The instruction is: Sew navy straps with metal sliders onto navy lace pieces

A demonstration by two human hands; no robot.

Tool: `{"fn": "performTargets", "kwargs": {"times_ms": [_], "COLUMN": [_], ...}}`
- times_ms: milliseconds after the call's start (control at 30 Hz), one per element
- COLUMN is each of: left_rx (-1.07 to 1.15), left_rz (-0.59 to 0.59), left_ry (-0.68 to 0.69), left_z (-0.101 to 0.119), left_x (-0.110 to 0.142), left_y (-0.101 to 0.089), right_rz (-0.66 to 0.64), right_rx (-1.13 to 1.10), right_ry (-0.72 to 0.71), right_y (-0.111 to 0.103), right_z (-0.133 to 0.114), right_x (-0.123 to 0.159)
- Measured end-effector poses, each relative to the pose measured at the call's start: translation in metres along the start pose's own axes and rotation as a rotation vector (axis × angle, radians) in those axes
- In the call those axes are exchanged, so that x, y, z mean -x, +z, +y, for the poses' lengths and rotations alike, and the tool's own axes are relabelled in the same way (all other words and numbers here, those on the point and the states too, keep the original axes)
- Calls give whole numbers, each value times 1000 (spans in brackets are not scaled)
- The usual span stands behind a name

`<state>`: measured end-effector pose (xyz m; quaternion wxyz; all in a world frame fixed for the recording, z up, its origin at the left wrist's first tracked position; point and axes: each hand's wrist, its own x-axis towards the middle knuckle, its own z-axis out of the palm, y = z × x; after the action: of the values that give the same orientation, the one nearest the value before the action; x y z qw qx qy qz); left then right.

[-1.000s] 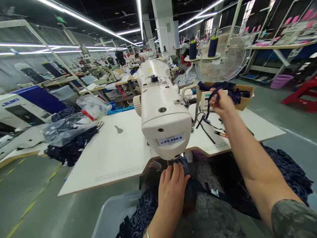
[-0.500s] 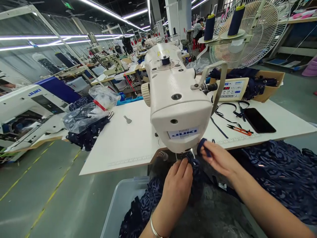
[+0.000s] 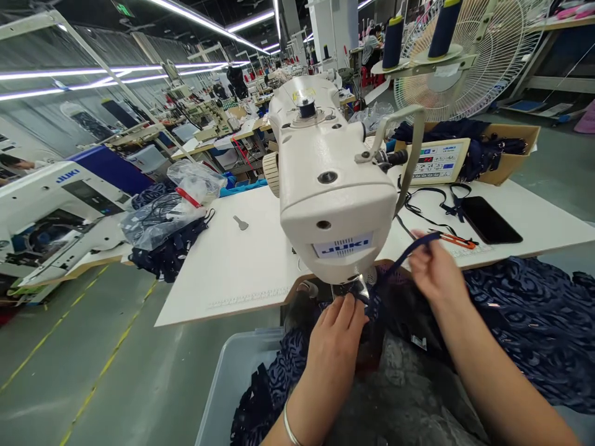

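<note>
Right hand pinches the navy strap, apparently light and limp, best held near its end, extending toward the sewing machine head; left hand curls just below, grip undeterminable.

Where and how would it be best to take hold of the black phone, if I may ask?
I'd grip the black phone across its long edges at the near end, coming from above and the right: it lies flat and slim, while orange snips and dark straps crowd its left side.
</note>
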<state>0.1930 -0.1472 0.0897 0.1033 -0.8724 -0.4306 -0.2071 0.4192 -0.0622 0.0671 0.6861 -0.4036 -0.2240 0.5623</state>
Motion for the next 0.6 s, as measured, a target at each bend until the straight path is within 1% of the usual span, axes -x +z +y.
{"fn": "performTargets", "kwargs": {"times_ms": [67, 133, 200, 267, 333, 400, 433, 500, 600], "left_rx": [35, 70, 92, 119, 158, 212, 242, 308, 381], "left_rz": [-6, -11, -9, 4, 41, 96, 125, 174, 233], "left_ry": [0, 5, 21, 23, -6, -60, -88, -138, -177], "left_z": [-1, -2, -3, -4, -5, -7, -8, -9, -12], "left_x": [4, 7, 9, 10, 8, 7, 7, 8, 13], "left_y": [-1, -2, -3, -4, -6, -7, -7, -5, 1], "right_rz": [54, 43, -14, -84, -171, -257, -293, -345, -376], "right_rx": [-118, -184, -181, -148, -112, -41, 25, 214, 485], "right_ry": [3, 95, 239, 390, 488, 481, 443, 328, 149], "right_y": [-12, -16, -12, -3, 7, 15, 17, 21, 23], "right_z": [-6, 1, 17, 33, 40, 38, 36, 31, 31], "right_x": [-10, -4, 13, 34, 49, 56, 57, 57, 58]}}
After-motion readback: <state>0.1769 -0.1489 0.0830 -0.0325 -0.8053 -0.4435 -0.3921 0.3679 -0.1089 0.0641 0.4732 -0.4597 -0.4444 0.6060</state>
